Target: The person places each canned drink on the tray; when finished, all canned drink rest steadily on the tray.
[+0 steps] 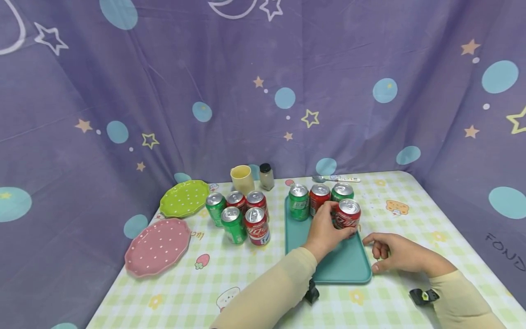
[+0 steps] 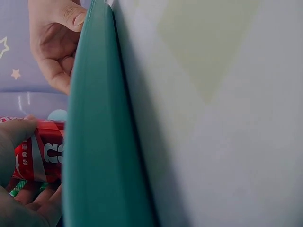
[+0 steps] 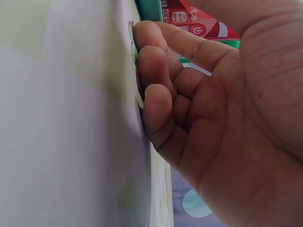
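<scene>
Red can [image 1: 348, 217], at rt side of teal tray [image 1: 339, 268], gripped by L hand [image 1: 324, 231] w/ fingers curled round, R hand [image 1: 402, 253] half-curled, nothing held, is judged prob smooth, slippery, dentable, best held mid-body.

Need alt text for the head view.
Left hand gripping a red can at a teal tray that holds three other cans; right hand at tray's edge. Five cans stand left of it, two plates farther left.
</scene>
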### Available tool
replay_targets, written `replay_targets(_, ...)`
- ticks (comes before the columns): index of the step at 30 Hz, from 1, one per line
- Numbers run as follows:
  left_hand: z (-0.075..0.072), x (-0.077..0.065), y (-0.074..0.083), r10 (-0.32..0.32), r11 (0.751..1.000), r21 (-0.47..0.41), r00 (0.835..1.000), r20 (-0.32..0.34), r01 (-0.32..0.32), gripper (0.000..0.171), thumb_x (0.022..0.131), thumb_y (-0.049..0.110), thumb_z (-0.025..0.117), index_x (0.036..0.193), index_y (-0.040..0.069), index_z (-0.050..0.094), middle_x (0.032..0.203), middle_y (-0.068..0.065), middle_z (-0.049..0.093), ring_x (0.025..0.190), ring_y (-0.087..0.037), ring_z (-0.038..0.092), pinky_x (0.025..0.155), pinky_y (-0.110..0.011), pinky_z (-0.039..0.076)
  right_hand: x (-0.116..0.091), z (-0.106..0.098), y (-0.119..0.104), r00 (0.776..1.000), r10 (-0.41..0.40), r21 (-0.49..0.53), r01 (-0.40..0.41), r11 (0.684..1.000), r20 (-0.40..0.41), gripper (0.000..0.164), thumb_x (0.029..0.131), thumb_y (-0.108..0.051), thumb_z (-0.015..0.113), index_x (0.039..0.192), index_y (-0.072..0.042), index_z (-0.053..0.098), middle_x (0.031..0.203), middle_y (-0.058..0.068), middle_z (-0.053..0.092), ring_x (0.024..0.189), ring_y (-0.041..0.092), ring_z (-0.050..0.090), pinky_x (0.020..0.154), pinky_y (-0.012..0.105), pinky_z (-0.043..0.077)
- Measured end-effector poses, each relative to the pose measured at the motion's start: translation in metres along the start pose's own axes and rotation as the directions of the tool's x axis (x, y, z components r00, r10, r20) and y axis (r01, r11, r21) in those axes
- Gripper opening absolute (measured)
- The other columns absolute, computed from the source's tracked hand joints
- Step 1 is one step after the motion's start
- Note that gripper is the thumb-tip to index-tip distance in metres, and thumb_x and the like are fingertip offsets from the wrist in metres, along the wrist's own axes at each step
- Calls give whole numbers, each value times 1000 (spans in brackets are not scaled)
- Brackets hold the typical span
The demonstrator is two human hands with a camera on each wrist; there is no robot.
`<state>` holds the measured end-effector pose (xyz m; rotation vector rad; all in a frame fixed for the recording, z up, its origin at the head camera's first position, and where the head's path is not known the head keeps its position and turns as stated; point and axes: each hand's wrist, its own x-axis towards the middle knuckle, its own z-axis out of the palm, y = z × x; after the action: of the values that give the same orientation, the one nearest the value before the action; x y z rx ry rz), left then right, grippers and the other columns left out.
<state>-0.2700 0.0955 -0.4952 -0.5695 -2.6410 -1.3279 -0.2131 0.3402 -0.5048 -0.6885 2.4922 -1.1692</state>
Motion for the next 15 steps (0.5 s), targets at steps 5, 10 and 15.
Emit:
replay_targets(5, 0, -1, 0, -7, 1000, 0, 1000, 0, 7, 76, 80, 40, 93, 141, 24, 51, 131, 6, 60, 122, -15, 61, 102, -28, 51, 0, -1, 0, 1000, -7, 9, 7, 1000, 7, 61, 84, -27, 90, 132, -2, 61, 93, 6, 61, 73, 11, 56, 63, 28, 49)
replay_targets(10, -4, -3, 0, -5, 1000, -3, 1000, 10, 5, 77, 81, 43, 92, 142, 25, 49, 131, 6, 58, 120, -14, 61, 99, -26, 52, 0, -1, -1, 1000, -16, 15, 15, 1000, 11, 61, 85, -27, 89, 132, -1, 60, 93, 7, 61, 74, 11, 56, 63, 28, 50)
replay_targets(15, -17, -9, 1, 6, 998, -63, 1000, 8, -6, 74, 83, 38, 91, 143, 24, 49, 132, 5, 57, 119, -11, 59, 95, -22, 53, -1, -1, -2, 1000, -13, 9, 13, 1000, 10, 61, 84, -28, 90, 131, -1, 61, 92, 6, 61, 74, 11, 56, 63, 28, 50)
